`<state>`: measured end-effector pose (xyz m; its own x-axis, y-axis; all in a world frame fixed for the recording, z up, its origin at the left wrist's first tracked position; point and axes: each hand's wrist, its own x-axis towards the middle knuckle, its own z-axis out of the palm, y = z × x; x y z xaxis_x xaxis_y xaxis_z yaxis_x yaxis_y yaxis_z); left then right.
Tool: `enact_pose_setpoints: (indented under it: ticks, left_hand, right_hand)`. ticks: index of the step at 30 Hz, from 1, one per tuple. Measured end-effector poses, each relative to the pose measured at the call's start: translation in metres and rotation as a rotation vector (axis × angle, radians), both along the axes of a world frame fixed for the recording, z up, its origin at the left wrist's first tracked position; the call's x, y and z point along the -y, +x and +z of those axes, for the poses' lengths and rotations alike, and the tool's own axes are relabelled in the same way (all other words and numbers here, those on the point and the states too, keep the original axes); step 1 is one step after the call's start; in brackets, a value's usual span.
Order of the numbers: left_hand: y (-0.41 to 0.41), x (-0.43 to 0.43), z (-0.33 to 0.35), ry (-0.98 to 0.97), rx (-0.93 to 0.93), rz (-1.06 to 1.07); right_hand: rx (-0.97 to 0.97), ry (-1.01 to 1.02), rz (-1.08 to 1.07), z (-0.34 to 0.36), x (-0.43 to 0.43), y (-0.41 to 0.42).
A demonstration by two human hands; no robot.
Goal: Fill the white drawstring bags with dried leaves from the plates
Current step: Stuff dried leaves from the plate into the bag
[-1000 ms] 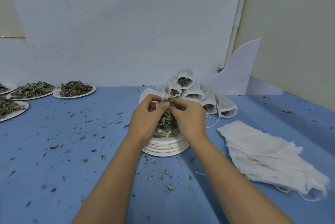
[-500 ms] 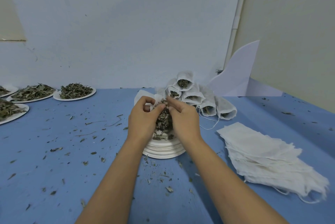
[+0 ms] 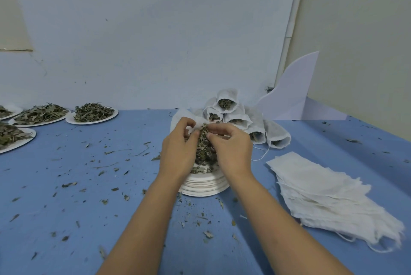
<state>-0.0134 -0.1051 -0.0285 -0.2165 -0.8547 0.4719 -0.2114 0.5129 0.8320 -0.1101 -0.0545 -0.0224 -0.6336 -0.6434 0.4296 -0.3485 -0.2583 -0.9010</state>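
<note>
A stack of white paper plates (image 3: 203,187) sits mid-table with a heap of dried leaves (image 3: 204,150) on top. My left hand (image 3: 178,151) pinches the rim of a white drawstring bag (image 3: 179,118) that stands behind the heap. My right hand (image 3: 232,145) cups the leaves from the right, fingers curled at the bag's mouth. Both hands press the heap between them. Behind them a pile of filled bags (image 3: 235,114) lies with open mouths showing leaves.
A stack of flat empty bags (image 3: 329,194) lies to the right. Plates of dried leaves (image 3: 93,113) line the far left edge. Leaf crumbs litter the blue table (image 3: 66,185). A white curved board (image 3: 291,90) leans in the back corner.
Both hands have lifted slightly and pushed the leaves up toward the bag's mouth. The left hand's fingers have spread the bag's rim a little wider.
</note>
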Motion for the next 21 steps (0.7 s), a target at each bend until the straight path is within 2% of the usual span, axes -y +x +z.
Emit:
enact_pose_setpoints:
  ticks: [4, 7, 12, 17, 21]
  left_hand:
    - [-0.001, -0.001, -0.001, -0.029, 0.122, -0.073]
    - [0.0, -0.001, -0.001, -0.049, 0.15, -0.071]
    - [0.004, 0.002, -0.003, -0.105, 0.154, 0.015]
    - [0.005, 0.004, -0.005, -0.09, 0.106, 0.044]
    - [0.006, 0.004, -0.003, -0.037, 0.05, -0.031]
  right_hand:
    - [-0.016, -0.016, -0.041, 0.0, -0.001, 0.0]
    - [0.04, 0.009, 0.025, 0.001, -0.001, -0.001]
    - [0.263, 0.017, 0.216, 0.008, -0.002, -0.002]
    - [0.027, 0.053, 0.212, 0.01, -0.002, 0.002]
    - [-0.215, 0.069, -0.002, 0.01, -0.002, -0.005]
